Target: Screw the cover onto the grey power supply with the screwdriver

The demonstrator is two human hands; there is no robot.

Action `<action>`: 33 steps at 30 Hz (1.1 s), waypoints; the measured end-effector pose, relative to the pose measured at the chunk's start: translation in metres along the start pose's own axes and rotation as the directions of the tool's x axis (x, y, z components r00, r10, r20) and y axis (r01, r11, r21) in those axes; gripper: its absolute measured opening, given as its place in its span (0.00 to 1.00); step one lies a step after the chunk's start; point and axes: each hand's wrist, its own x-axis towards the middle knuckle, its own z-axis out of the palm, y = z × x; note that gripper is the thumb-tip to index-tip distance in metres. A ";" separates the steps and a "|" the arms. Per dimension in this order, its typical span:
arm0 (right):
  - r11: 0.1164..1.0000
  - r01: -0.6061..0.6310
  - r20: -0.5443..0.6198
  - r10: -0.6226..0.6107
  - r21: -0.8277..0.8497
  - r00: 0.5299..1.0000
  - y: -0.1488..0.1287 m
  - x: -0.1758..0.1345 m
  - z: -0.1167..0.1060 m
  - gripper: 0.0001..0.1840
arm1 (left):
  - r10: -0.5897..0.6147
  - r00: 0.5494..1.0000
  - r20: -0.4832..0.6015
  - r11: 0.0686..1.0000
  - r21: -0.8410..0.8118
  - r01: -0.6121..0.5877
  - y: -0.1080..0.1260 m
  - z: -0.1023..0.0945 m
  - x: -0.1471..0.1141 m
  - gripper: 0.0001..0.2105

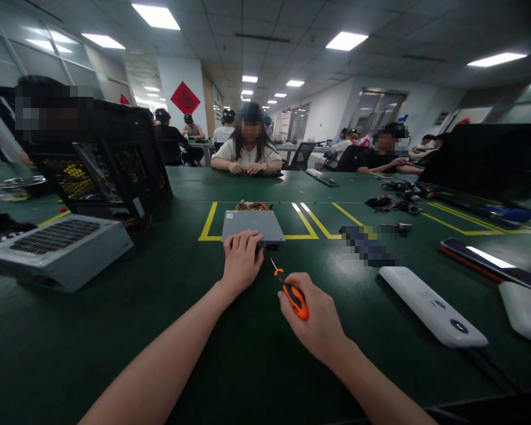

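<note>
A grey computer power supply lies flat on the green table, with a bundle of coloured cables at its far side. My left hand grips its near edge, fingers bent over the top cover and thumb down by the front face. In my right hand is an orange and black screwdriver, held by its handle. The thin shaft points up and left toward the front of the power supply, and its tip appears just short of the casing.
Another power supply and a black computer case stand left. On the right lie white power banks, a phone and loose cables. Yellow tape marks the table. A person sits opposite.
</note>
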 end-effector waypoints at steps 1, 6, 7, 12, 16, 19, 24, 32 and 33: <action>0.999 0.041 0.002 -0.041 -0.016 0.999 0.000 0.000 0.000 0.07 | -0.001 1.000 -0.001 1.000 -0.002 0.001 0.000 0.000 0.000 0.13; 0.991 0.128 0.013 -0.127 -0.039 0.992 -0.003 0.000 -0.002 0.07 | 0.003 1.000 -0.008 1.000 -0.004 -0.003 0.000 0.000 0.000 0.12; 0.995 0.102 0.008 -0.102 -0.023 0.995 -0.003 0.000 -0.002 0.08 | 0.002 1.000 -0.008 1.000 -0.003 -0.002 0.000 0.001 0.000 0.12; 1.000 0.002 0.016 -0.002 0.019 1.000 -0.001 0.000 -0.001 0.10 | 0.004 1.000 -0.009 1.000 0.007 -0.004 0.001 0.000 0.001 0.12; 0.989 0.122 -0.012 -0.124 -0.084 0.992 0.000 0.000 -0.001 0.06 | 0.003 1.000 -0.001 1.000 0.005 -0.003 0.001 -0.001 0.001 0.13; 0.995 0.081 -0.026 -0.083 -0.058 0.996 -0.001 0.000 -0.001 0.06 | -0.001 1.000 -0.002 1.000 0.002 0.001 0.000 0.001 0.000 0.12; 1.000 -0.011 -0.012 0.011 0.004 1.000 0.002 -0.001 0.002 0.09 | 0.000 1.000 -0.010 1.000 -0.001 0.000 -0.001 0.002 0.000 0.12; 0.988 0.131 -0.025 -0.134 -0.081 0.991 0.001 0.000 0.001 0.09 | 0.009 1.000 -0.018 1.000 0.015 -0.008 -0.001 0.001 0.000 0.12; 0.993 0.101 -0.032 -0.104 -0.064 0.994 0.001 0.000 0.001 0.10 | 0.009 1.000 -0.018 1.000 0.015 -0.009 -0.001 0.001 0.000 0.12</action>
